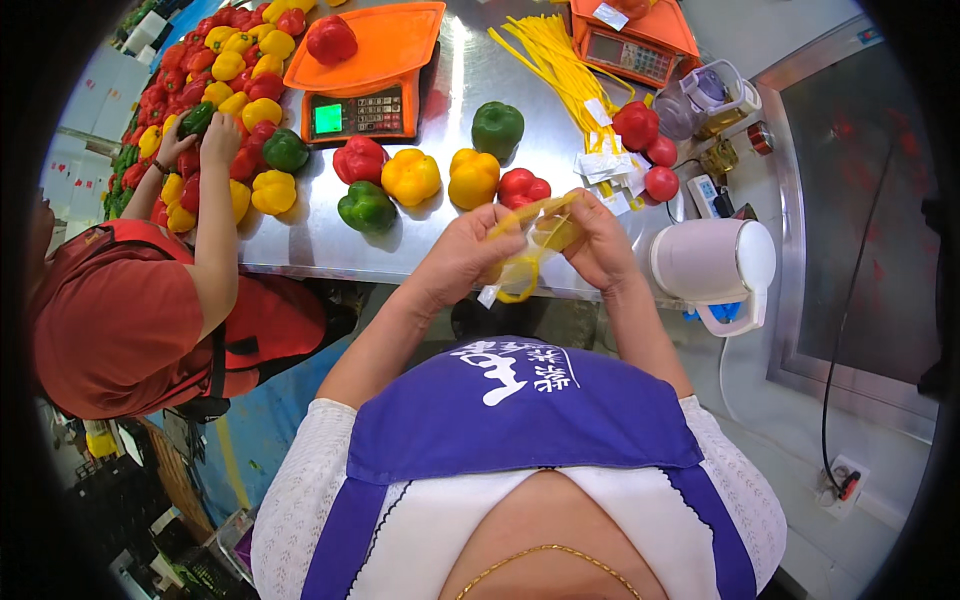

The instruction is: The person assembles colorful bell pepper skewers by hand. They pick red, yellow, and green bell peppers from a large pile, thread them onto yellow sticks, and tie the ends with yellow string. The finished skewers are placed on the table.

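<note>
My left hand (472, 250) and my right hand (598, 243) together hold a yellow mesh net bag (528, 245) just in front of the steel table's (470, 90) near edge. Both hands pinch the bag's mouth and it hangs between them. On the table beyond lie a red pepper (523, 187), two yellow peppers (473, 177) (410, 176), a green pepper (366, 206) and another red pepper (359, 159). A further green pepper (497, 128) sits behind them.
An orange scale (368, 70) carries a red pepper (331, 39). A bundle of yellow net bags (556, 62) lies by a second scale (634, 40). A white jug (715, 265) stands at right. A co-worker in red (130, 310) reaches into a pepper pile (215, 90) at left.
</note>
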A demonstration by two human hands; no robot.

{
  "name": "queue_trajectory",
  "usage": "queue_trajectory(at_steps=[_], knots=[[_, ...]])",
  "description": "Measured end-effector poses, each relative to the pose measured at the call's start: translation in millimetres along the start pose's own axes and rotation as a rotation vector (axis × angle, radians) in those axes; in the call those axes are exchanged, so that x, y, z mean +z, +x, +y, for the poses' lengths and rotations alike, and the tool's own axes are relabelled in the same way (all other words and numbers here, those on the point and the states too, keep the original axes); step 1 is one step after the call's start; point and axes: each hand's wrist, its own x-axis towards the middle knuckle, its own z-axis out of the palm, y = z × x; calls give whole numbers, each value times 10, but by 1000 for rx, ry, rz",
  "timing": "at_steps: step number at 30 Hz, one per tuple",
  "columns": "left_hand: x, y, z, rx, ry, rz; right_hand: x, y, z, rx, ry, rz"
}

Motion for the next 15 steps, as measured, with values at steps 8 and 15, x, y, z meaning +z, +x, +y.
queue_trajectory(at_steps=[8, 15], knots=[[191, 170, 11, 175, -214, 318, -530, 115, -173, 176, -510, -393], [293, 75, -116, -68, 77, 100, -686, 350, -106, 128, -10, -353]])
